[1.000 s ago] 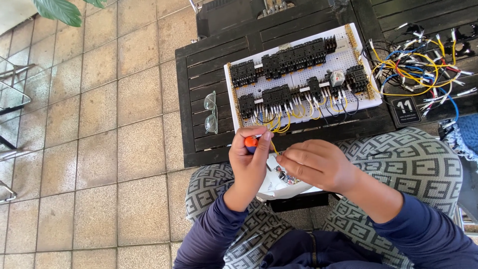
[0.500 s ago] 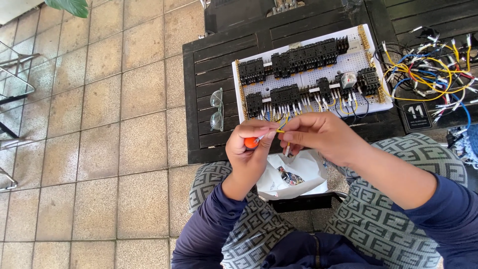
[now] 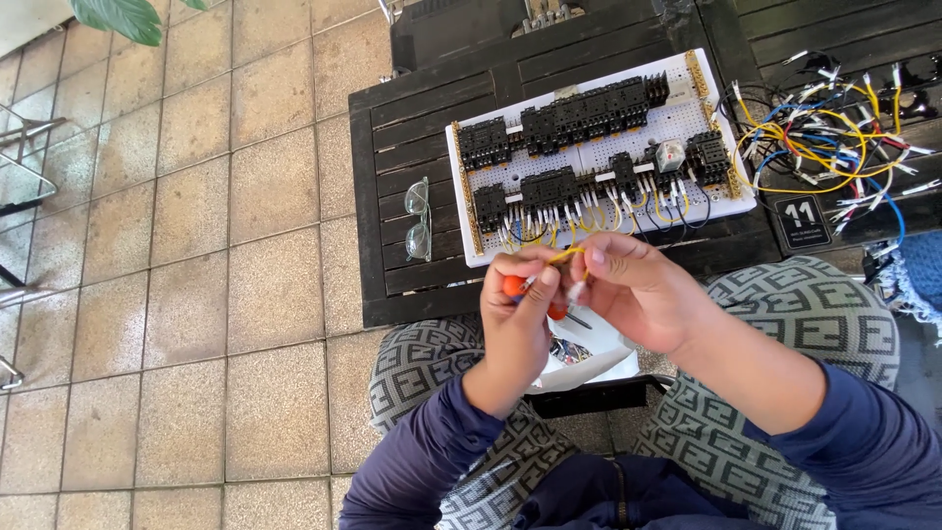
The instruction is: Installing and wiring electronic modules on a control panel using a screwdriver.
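Our left hand (image 3: pixel 518 319) grips an orange-handled screwdriver (image 3: pixel 530 291), fingers curled tight around it. Our right hand (image 3: pixel 633 290) pinches a yellow wire (image 3: pixel 567 255) by its end, just above our lap and near the white board (image 3: pixel 599 147) on the dark surface (image 3: pixel 392 157). We judge the wire end is being prepared; seating it in a terminal would need a steady aim.

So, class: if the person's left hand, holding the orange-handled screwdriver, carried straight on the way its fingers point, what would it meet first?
Probably the yellow wire pinched at its fingertips, then the white perforated board with its black blocks; depth is unclear from above.
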